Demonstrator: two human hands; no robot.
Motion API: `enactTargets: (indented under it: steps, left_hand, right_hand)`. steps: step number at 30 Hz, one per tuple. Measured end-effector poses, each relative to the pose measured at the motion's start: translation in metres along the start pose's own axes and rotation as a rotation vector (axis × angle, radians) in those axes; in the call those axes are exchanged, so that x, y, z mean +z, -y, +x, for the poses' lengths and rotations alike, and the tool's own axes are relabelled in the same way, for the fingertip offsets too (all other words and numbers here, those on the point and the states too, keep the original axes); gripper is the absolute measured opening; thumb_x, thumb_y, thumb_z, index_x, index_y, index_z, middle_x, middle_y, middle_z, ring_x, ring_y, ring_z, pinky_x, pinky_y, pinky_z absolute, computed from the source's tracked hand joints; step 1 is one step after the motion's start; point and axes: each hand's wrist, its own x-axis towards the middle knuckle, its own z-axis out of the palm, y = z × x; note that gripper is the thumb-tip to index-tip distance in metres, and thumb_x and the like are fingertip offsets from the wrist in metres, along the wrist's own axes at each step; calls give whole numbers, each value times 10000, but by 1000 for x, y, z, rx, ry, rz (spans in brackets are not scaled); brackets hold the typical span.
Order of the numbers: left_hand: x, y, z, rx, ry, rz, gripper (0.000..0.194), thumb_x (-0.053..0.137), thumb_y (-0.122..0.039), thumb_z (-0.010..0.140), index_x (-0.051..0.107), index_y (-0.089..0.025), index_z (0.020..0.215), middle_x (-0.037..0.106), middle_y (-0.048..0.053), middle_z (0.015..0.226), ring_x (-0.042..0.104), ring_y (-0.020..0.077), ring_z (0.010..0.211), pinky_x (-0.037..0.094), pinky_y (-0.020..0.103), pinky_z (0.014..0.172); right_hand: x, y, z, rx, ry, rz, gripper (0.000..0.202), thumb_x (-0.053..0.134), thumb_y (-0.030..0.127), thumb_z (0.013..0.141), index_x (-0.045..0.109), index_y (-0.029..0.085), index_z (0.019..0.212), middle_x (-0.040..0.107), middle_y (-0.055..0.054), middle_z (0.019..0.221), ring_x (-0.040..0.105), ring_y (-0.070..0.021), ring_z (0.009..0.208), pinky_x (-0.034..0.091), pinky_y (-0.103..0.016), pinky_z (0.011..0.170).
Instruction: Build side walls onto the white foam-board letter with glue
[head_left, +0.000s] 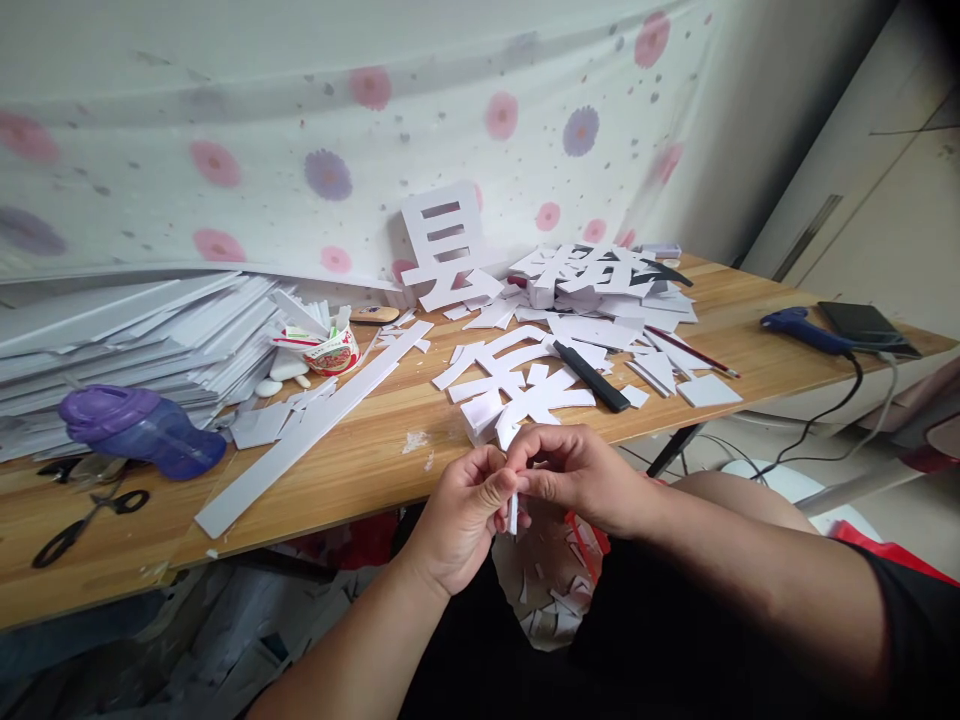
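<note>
My left hand point(463, 510) and my right hand point(571, 474) meet just in front of the wooden table's point(360, 470) near edge. Together they pinch a small white foam strip point(513, 512) that hangs down between the fingertips. Right behind the hands lies a white cut-out character point(517, 385) flat on the table, with a black utility knife point(591, 375) resting across it. Below the hands, a bag of white offcuts point(547, 590) sits by my lap.
A stack of white foam boards point(135, 330) fills the left. A long white strip point(315, 425), purple bottle point(142, 428), scissors point(82, 520) and a paper cup point(330, 350) lie there. More cut-out characters point(600, 275), a pencil point(694, 352), blue glue gun point(802, 330) and phone point(866, 328) lie right.
</note>
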Motion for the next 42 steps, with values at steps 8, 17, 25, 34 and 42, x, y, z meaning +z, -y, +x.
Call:
enactTargets:
  steps: [8,17,25,34,42]
  left_hand:
    - [-3,6,0,-29,46,-89,465,807,-532,617,567,-149,724,440,-66,496,369,52,457,425,210,519]
    - [0,15,0,46,-85,-62,516,816,-569,572,534,-153,688,418,-75,457,342,52,435,374,215,511]
    - [-6,16,-3,-6,13,-76,432,808,-486,639,561,-140,721,565,-14,574,460,73,477,439,262,604]
    - [-17,24,-1,-116,66,202,325,774,-398,677,593,-128,687,601,27,614,530,113,539,387,228,521]
    - [-15,24,14,-74,122,340,341,642,-478,793,521,-168,717,524,-26,556,520,111,521,438,246,552]
  right_hand:
    - [2,-5,5,20,-2,22,288,704,399,802,550,158,840,639,-3,627,649,-153,582,531,-297,554]
    - [8,-8,4,-37,-33,-89,277,661,405,838,562,149,800,601,-2,688,638,-133,581,519,-281,550]
    - [-10,4,-7,-120,-135,-655,204,567,333,891,551,163,780,590,-39,735,551,-133,663,457,-273,611]
    - [-7,2,-19,26,44,-1047,114,629,79,755,565,164,715,576,-10,764,523,-104,656,385,-214,582]
    - [-23,6,-24,-24,-92,-940,96,624,149,829,591,172,741,598,-4,744,524,-98,648,393,-210,584]
